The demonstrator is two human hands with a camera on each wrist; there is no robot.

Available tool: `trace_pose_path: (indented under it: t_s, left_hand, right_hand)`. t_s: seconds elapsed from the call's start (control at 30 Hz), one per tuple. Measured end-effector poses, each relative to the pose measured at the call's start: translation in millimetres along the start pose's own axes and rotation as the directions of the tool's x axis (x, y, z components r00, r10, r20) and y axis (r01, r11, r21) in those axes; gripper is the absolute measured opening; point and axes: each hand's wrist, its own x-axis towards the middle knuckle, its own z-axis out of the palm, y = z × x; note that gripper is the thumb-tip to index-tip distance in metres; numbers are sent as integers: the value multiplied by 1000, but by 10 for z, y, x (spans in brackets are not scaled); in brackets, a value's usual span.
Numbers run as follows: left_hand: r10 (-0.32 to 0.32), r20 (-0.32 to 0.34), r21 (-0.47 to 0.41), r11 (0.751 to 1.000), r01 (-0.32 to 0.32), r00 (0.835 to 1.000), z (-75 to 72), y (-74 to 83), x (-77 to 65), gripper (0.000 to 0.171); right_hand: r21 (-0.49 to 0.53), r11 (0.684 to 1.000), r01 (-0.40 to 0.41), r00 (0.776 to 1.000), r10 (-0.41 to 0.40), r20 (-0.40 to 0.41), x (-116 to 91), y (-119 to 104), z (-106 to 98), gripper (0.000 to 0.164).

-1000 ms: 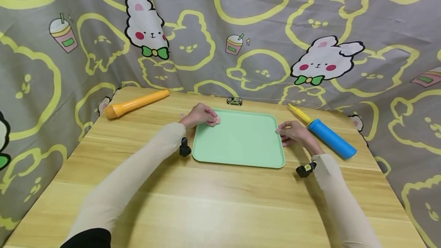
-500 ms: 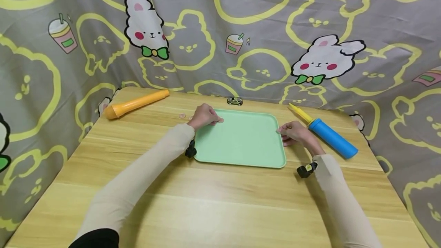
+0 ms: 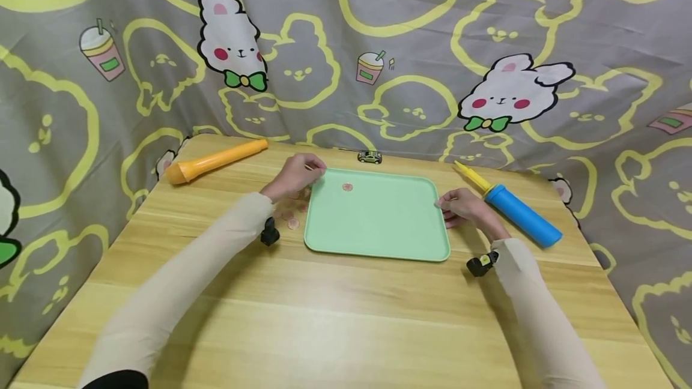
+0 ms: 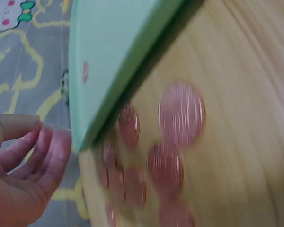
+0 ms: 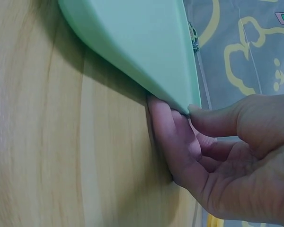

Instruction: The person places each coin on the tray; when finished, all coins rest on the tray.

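Observation:
A light green tray (image 3: 378,215) lies on the wooden table. One coin-like reddish disc (image 3: 348,186) rests on it near its far left part. My left hand (image 3: 296,174) is at the tray's far left corner; in the left wrist view its fingers are loosely bent with nothing between them. Several more reddish discs (image 4: 181,113) lie on the table along the tray's left side, blurred in that view and partly hidden under my arm in the head view. My right hand (image 3: 466,209) pinches the tray's right rim, thumb (image 5: 213,122) on top and fingers underneath.
A small toy car (image 3: 370,157) stands behind the tray. At the back left lies an orange rod with a bulbous end (image 3: 216,161). A blue and yellow hand pump (image 3: 521,215) lies right of my right hand. A patterned grey curtain (image 3: 324,47) hangs behind the table.
My left hand has let go of the disc on the tray and moved left, off the tray's surface. More discs on the table have come into view. The right hand stays on the rim.

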Motion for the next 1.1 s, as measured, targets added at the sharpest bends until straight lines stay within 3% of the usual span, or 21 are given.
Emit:
trace_pose_path:
  t_s: [0.13, 0.4, 0.6, 0.7, 0.83, 1.1]
  left_hand:
    - [31, -23, 36, 999, -30, 999, -222, -95, -59, 26]
    - [-12, -16, 92, 996, 13, 1000, -514, -415, -162, 25]
    - [-78, 18, 140, 987, 75, 997, -560, -598, -162, 33]
    - [-40, 40, 175, 984, 33, 998, -563, -628, -170, 29]
    - [17, 55, 216, 976, -28, 998, -545, -617, -186, 19]
    - [-36, 65, 196, 980, 23, 997, -551, -548, -172, 17]
  right_hand:
    - [2, 1000, 0, 1000, 0, -7, 9, 4, 1, 36]
    - [-9, 1000, 4, 1000, -4, -16, 29, -13, 22, 34]
    - [-24, 999, 24, 1000, -24, -1, -1, -14, 0, 32]
    - [-30, 999, 22, 1000, -22, 22, -4, -5, -5, 32]
    - [-28, 999, 30, 999, -29, 28, -10, -4, -5, 32]
    - [-20, 1000, 19, 1000, -19, 1, -3, -25, -1, 31]
